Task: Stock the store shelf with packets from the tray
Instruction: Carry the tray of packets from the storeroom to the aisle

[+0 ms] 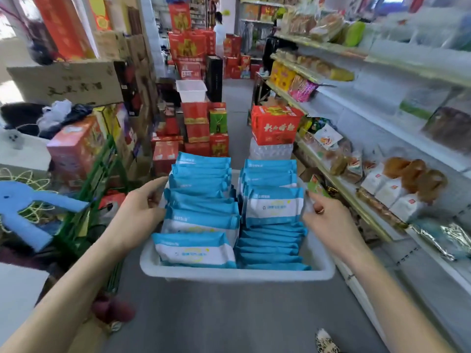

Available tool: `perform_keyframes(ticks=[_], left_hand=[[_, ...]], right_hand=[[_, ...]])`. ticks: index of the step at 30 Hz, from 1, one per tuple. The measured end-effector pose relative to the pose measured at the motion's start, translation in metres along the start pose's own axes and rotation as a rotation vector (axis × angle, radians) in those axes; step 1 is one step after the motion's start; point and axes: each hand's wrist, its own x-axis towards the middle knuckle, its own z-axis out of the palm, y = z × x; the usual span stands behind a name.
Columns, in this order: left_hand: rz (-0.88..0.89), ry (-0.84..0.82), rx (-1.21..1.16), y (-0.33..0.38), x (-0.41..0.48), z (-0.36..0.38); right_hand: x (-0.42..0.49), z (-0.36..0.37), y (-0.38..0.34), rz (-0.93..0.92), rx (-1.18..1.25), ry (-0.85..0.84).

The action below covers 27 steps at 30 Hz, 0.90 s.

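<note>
Broadly, the store shelf (369, 115) fills the right side of the frame, its boards running from lower right up toward the upper centre, already carrying bread and snack bags. The tray (237, 274) sits at centre frame, to the left of the shelf and just beside its lower boards, with its long axis running away from the camera, roughly parallel to the shelf's edge. So anything lifted out has to travel rightward, and the right hand (331, 222) is the nearer one for that.

Inside the tray the packets stand in two rows: the left row (201, 207) and the right row (270, 242), each file running front to back, the packets' long sides lying across the tray. One packet (274, 207) in the right row stands taller, face toward the camera, just left of the right hand.

The left hand (142, 210) reaches in from the lower left, its forearm slanting up, and grips the tray's left rim, its curled fingers (155, 192) touching the left row. The right hand comes from the lower right, its fingers (314, 200) curled at the tray's right edge beside the taller packet; whether they hold the rim, pinch that packet or hold nothing, I cannot tell.
</note>
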Motion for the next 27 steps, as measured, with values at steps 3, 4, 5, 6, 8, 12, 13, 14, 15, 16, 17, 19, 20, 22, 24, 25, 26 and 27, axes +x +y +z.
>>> perform_keyframes(ticks=[3,4,5,6,8,12,13,14,15,16,17,19,20,22,24,25,26,27], left_hand=[[0.018,-0.05,-0.028,-0.005,0.09,0.0],[0.01,-0.071,-0.04,-0.003,0.119,0.002],[0.007,-0.087,-0.049,-0.002,0.146,0.004],[0.011,-0.095,-0.053,-0.002,0.173,0.007],[0.021,-0.115,-0.062,-0.003,0.226,0.017],[0.052,-0.169,-0.027,-0.021,0.335,0.047],[0.054,-0.181,-0.018,-0.027,0.364,0.056],[0.061,-0.186,-0.011,-0.033,0.393,0.064],[0.068,-0.184,-0.003,-0.039,0.422,0.074],[0.067,-0.177,-0.002,-0.043,0.449,0.083],[0.065,-0.169,-0.008,-0.046,0.477,0.092],[0.074,-0.171,0.003,-0.049,0.533,0.107],[0.089,-0.178,0.019,-0.051,0.56,0.113],[0.122,-0.19,0.058,-0.057,0.61,0.124],[0.132,-0.185,0.084,-0.065,0.659,0.137],[0.124,-0.19,0.08,-0.07,0.682,0.143],[0.108,-0.199,0.074,-0.075,0.706,0.151],[0.093,-0.208,0.072,-0.079,0.729,0.159]], right_hand=[[0.068,0.005,-0.002,0.027,0.018,0.076],[0.09,0.006,-0.001,0.029,0.028,0.095],[0.112,0.006,0.001,0.022,0.037,0.103],[0.135,0.005,0.003,0.02,0.041,0.111],[0.184,0.003,0.012,0.044,0.049,0.121],[0.29,0.011,0.039,0.067,0.073,0.146],[0.318,0.014,0.046,0.071,0.083,0.144],[0.348,0.015,0.053,0.078,0.094,0.137],[0.379,0.015,0.059,0.088,0.098,0.122],[0.41,0.014,0.065,0.095,0.097,0.102],[0.443,0.013,0.07,0.091,0.093,0.088],[0.504,0.011,0.079,0.073,0.058,0.075],[0.533,0.01,0.08,0.061,0.045,0.076],[0.585,0.009,0.081,0.042,0.051,0.084],[0.633,0.009,0.084,0.042,0.071,0.096],[0.657,0.01,0.088,0.051,0.067,0.098],[0.679,0.011,0.093,0.064,0.055,0.101],[0.702,0.014,0.099,0.071,0.043,0.106]])
